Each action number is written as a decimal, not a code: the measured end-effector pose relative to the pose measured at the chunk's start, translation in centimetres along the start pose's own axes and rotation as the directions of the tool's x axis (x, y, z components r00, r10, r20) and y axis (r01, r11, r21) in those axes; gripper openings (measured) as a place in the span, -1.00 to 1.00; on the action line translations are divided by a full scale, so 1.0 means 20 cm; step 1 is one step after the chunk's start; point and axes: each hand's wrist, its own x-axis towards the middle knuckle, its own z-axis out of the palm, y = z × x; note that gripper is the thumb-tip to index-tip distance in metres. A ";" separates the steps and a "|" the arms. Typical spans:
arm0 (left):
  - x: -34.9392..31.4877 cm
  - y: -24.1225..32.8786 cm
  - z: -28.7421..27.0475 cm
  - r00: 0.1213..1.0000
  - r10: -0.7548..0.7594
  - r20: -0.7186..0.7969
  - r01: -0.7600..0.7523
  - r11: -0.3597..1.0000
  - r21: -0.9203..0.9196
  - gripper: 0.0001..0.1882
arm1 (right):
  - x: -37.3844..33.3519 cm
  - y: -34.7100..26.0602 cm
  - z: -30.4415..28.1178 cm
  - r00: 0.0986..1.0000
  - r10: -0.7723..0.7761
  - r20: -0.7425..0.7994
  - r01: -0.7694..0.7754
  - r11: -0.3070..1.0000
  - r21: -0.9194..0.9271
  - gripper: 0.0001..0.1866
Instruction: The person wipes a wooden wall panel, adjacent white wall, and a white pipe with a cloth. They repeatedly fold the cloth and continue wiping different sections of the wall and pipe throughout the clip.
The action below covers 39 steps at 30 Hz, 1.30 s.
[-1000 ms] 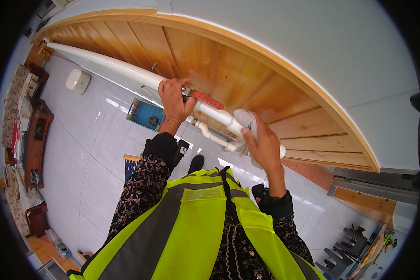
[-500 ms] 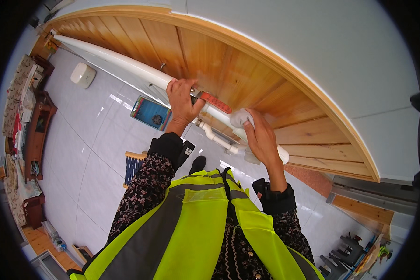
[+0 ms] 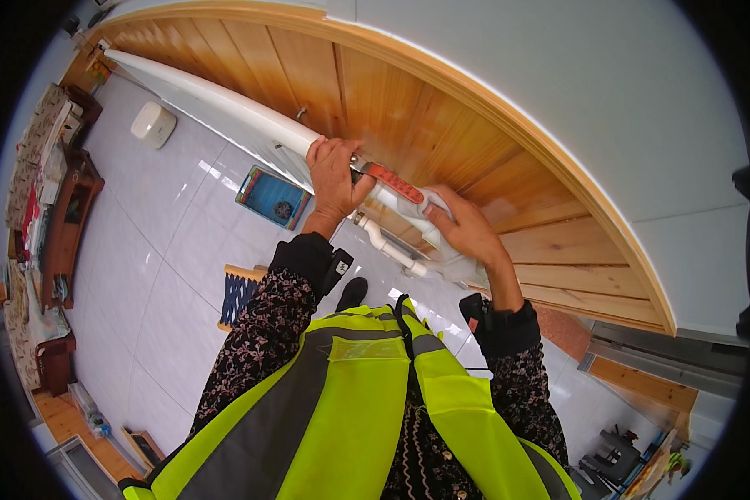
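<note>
A white radiator [image 3: 225, 93] stands along the wood-panelled wall, with a valve with a red lever handle [image 3: 393, 182] at its near end. My left hand [image 3: 335, 177] is closed over the radiator's end, its thumb beside the valve. To the right, my right hand [image 3: 468, 225] holds a crumpled, thin white cloth [image 3: 429, 221] around the white pipe just past the lever's tip. Part of the cloth hangs below my fingers. The pipe is mostly hidden by cloth and hand. Below it runs a bent white pipe [image 3: 383, 243].
Wood panelling [image 3: 383, 100] rises behind the radiator. On the tiled floor are a blue tray-like board [image 3: 273, 198], a small folding stool [image 3: 240, 296] and a white bin [image 3: 153, 125]. A patterned sofa [image 3: 25, 175] and a dark wooden table [image 3: 62, 225] stand at left.
My right hand has shifted slightly right, and the cloth in it is spread lower along the pipe. My left hand keeps its hold; the whole view has shifted a little.
</note>
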 end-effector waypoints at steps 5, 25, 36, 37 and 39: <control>0.00 0.00 0.00 1.000 -0.005 0.020 0.006 1.000 -0.007 -0.59 | -0.11 -0.03 0.08 0.944 -0.279 -0.175 0.208 0.917 -0.341 -0.61; -0.01 -0.01 0.00 0.999 0.003 0.055 -0.003 1.000 0.010 -0.58 | -0.30 0.15 0.39 0.868 -0.423 0.258 0.401 0.295 -0.867 -0.65; 0.00 0.00 0.00 0.999 0.004 0.047 -0.005 1.000 0.008 -0.59 | -0.68 0.37 0.28 0.993 0.081 -0.084 -0.109 0.897 -0.427 -0.67; 0.00 -0.01 0.00 0.998 -0.002 0.055 0.002 1.000 0.005 -0.59 | -0.73 0.38 0.26 0.988 0.138 -0.070 -0.153 0.936 -0.318 -0.66; 0.00 -0.01 0.00 0.998 -0.002 0.060 0.002 1.000 -0.001 -0.59 | -0.82 0.39 0.23 0.967 0.248 -0.063 -0.250 0.968 -0.024 -0.66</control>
